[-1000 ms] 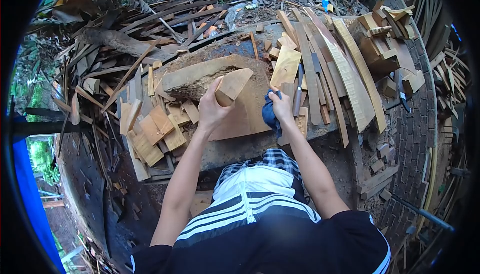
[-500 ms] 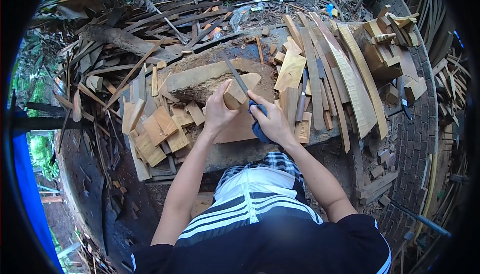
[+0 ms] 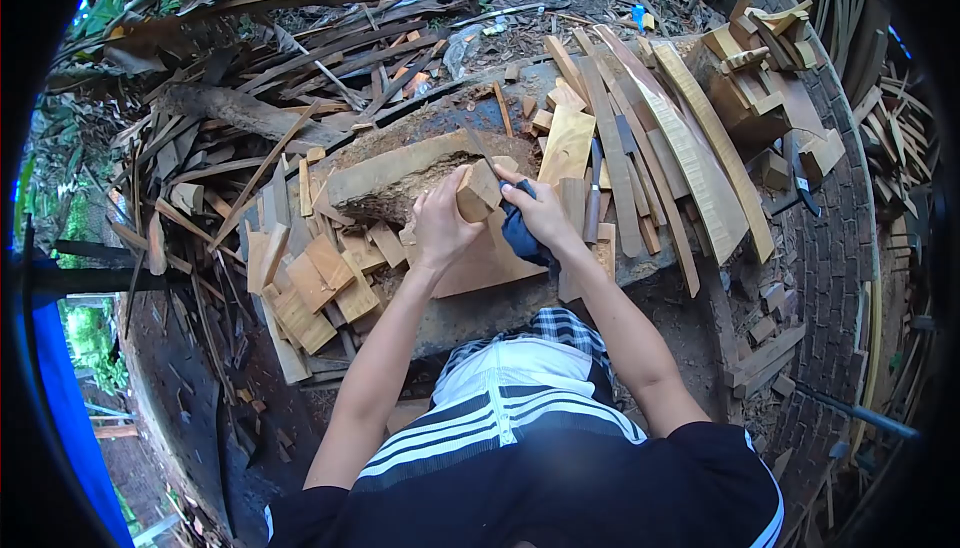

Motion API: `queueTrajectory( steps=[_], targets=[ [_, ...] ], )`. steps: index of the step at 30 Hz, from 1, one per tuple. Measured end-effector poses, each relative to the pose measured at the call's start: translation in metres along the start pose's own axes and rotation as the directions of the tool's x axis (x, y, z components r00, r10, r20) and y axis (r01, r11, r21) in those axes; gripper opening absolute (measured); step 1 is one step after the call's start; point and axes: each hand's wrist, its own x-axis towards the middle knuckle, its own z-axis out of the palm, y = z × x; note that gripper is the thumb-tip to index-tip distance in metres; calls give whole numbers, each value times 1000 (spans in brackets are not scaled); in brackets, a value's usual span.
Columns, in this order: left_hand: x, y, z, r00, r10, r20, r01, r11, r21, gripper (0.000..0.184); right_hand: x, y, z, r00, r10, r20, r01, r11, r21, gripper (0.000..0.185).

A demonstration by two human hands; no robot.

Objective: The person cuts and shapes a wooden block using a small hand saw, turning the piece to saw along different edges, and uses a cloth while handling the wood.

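Observation:
My left hand (image 3: 445,223) is closed around a short, angular wood block (image 3: 480,193) and holds it tilted over the middle of the work table. My right hand (image 3: 540,216) grips the handle end of a long-bladed knife (image 3: 482,151), its narrow dark blade pointing away from me and lying along the block's right side. Dark blue cloth (image 3: 522,240) bunches around the handle under my right fingers. Behind the block lies a rough-edged slab of wood (image 3: 385,176). A flat, pale board (image 3: 482,266) sits beneath my hands.
Wood offcuts (image 3: 318,276) lie to the left, and long curved strips (image 3: 715,148) to the right. A knife with a dark handle (image 3: 593,210) rests among the right-hand pieces. A hammer (image 3: 803,183) stands at the far right, near a stump (image 3: 745,108) stacked with blocks.
The blade has shifted slightly toward me along the block and now shows shorter. Both hands still hold their things. The whole view has tilted a little.

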Motion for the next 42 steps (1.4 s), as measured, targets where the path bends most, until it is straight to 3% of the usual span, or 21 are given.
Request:
queueTrajectory(
  steps=[6, 9, 11, 15, 17, 19, 20, 21, 24, 25, 27, 29, 33, 34, 35, 37, 39, 40, 42],
  targets=[
    [-2, -13, -5, 999, -31, -12, 29, 989, -145, 72, -56, -38, 12, 995, 22, 94, -14, 997, -77, 43],
    [-3, -8, -7, 998, -55, 20, 56, 993, -103, 74, -28, -19, 7, 997, 19, 72, -14, 998, -63, 43],
    [-6, -2, -4, 999, 52, 5, -52, 999, -18, 74, -13, -15, 5, 999, 30, 16, -27, 987, -158, 43],
    [-5, -14, -5, 1000, -1, -6, 0, 998, -67, 73, -54, -44, 12, 995, -4, 99, 23, 981, -190, 44],
    [-7, -23, -5, 978, -145, 149, 160, 983, -94, 81, -65, -50, 12, 994, -3, 110, 26, 977, -212, 43],
    [-9, -15, -4, 984, -124, 127, 134, 988, -76, 81, -39, -18, 8, 998, -47, 30, 51, 988, -146, 44],
    [-10, -11, 0, 991, -79, 104, 81, 997, -17, 81, -16, 8, 3, 1000, -2, 2, 2, 1000, 12, 45],
    [-10, -8, 1, 996, -30, 84, 27, 999, 45, 81, -10, -2, 0, 1000, 25, 15, -26, 999, 48, 44],
    [-4, -9, 0, 989, -82, 124, 79, 997, 27, 80, -37, -25, 8, 997, -71, 19, 73, 973, -218, 44],
    [-2, -10, -1, 981, -135, 142, 136, 991, 2, 80, -53, -35, 10, 998, -1, 67, 13, 982, -186, 44],
    [-4, -17, 0, 971, -171, 168, 174, 985, -1, 80, -63, -43, 10, 995, -61, 75, 74, 981, -180, 45],
    [-6, -12, 0, 991, -41, 127, 39, 999, 23, 79, -35, -12, 4, 999, -22, 41, 22, 1000, -18, 45],
    [-4, -6, 6, 990, -90, 111, 85, 995, 52, 79, -20, -13, 3, 999, 35, 11, -34, 997, -71, 44],
    [-2, -9, 6, 990, -86, 109, 81, 995, 50, 79, -35, -20, 7, 1000, -17, 11, 18, 992, -127, 44],
    [-1, -14, 3, 988, -109, 105, 112, 994, -19, 79, -50, -21, 12, 997, -64, 34, 67, 994, -90, 43],
    [-9, -13, -4, 980, -160, 120, 170, 982, -80, 79, -60, -30, 9, 995, 11, 96, -6, 999, -49, 43],
    [-7, -7, -3, 986, -142, 86, 149, 986, -77, 77, -37, -12, 5, 998, -1, 56, 2, 1000, -17, 43],
    [-11, -10, 4, 998, -53, 44, 52, 998, 24, 77, -18, -4, 1, 999, 42, 3, -42, 997, -59, 44],
    [-11, -3, 6, 998, -53, 38, 52, 998, 48, 77, -3, 3, 3, 999, 17, -47, -22, 994, -104, 44]
  ],
)
